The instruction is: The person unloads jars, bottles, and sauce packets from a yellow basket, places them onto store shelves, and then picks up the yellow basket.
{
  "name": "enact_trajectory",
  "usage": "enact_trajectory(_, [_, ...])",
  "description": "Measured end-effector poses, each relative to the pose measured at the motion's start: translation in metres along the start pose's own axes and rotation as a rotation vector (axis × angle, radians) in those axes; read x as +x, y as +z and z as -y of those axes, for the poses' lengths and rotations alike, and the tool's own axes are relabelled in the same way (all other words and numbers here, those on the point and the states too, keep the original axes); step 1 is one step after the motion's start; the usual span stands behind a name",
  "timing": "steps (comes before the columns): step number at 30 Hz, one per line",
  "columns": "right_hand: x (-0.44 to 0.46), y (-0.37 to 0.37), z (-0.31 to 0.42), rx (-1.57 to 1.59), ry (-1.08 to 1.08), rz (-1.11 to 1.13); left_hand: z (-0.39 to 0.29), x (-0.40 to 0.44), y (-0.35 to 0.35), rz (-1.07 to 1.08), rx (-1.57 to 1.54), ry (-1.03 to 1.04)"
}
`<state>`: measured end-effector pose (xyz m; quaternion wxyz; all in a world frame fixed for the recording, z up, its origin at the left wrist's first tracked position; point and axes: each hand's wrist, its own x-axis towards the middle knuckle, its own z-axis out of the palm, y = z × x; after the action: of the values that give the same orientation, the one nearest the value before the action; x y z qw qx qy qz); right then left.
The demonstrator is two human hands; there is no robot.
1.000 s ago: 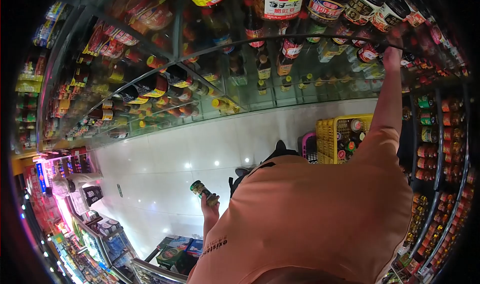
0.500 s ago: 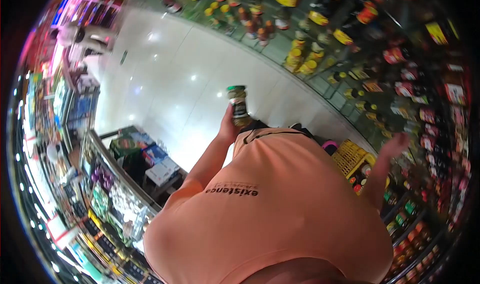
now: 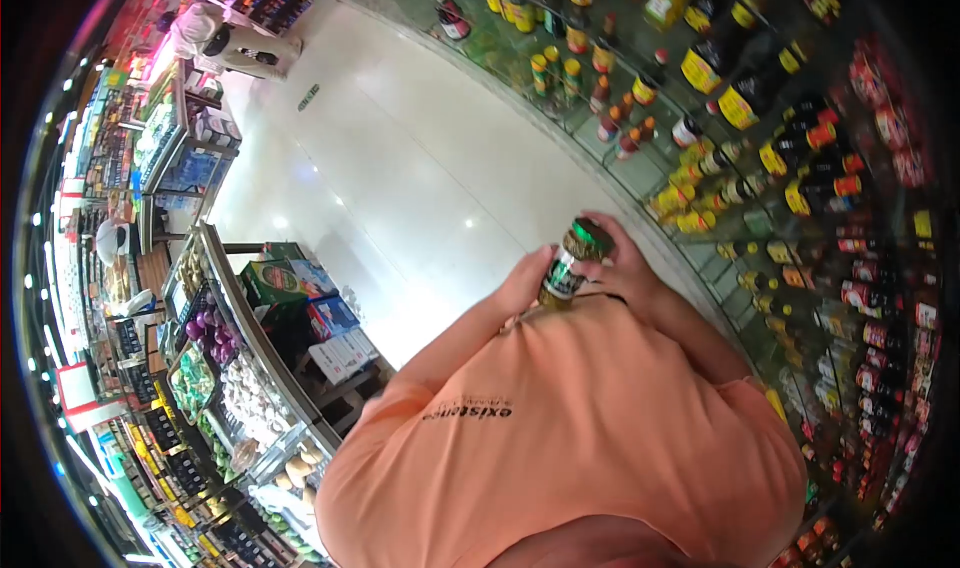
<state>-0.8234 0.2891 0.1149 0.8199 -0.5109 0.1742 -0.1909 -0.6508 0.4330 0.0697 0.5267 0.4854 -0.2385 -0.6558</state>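
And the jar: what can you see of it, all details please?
The jar looks like glass, with a green lid on, brownish contents and a green and white label, unreadable here. It is tilted, lid toward the picture's upper right, before the shirt. The left hand grips its side, the right hand its lid end.

Bright white light falls on the pale floor (image 3: 400, 208), which throws back small glaring glints (image 3: 469, 223); white light spots (image 3: 31, 365) dot the curved left edge, and a pink glow (image 3: 150, 63) tints the upper left; the bottles (image 3: 735, 108) on the right sit in dimmer, greenish light; soft shadows crease the shirt (image 3: 580, 418); the jar (image 3: 564, 278) shows slightly soft; fisheye distortion bends the borders, where detail smears into black corners
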Motion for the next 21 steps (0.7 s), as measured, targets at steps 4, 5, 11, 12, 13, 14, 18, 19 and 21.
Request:
enact_trajectory(4, [0.041, 0.031, 0.003, -0.134, 0.138, -0.004, -0.031, -0.011, -0.037, -0.068, 0.129, 0.033])
enact_trajectory(5, [0.055, 0.034, 0.002, -0.166, 0.123, -0.001, -0.045, -0.012, -0.043, -0.165, 0.345, 0.087])
enact_trajectory(11, [0.164, 0.039, -0.015, -0.939, -0.114, 0.096, -0.088, 0.002, -0.111, -0.436, 0.668, 0.277])
enact_trajectory(12, [0.185, 0.041, -0.018, -0.999, -0.163, 0.100, -0.096, 0.003, -0.123, -0.425, 0.662, 0.227])
enact_trajectory(13, [0.205, 0.044, -0.020, -0.992, -0.146, 0.108, -0.102, 0.005, -0.135, -0.452, 0.676, 0.197])
enact_trajectory(14, [0.225, 0.045, -0.022, -0.984, -0.127, 0.115, -0.107, 0.009, -0.146, -0.477, 0.689, 0.164])
enact_trajectory(18, [0.318, 0.061, -0.019, -0.880, -0.069, 0.222, -0.146, 0.023, -0.188, -0.614, 0.629, 0.009])
enact_trajectory(19, [0.342, 0.067, -0.018, -0.889, -0.110, 0.298, -0.160, 0.028, -0.197, -0.645, 0.618, 0.016])
enact_trajectory(21, [0.386, 0.073, -0.014, -0.888, -0.171, 0.443, -0.183, 0.039, -0.217, -0.673, 0.635, 0.008])
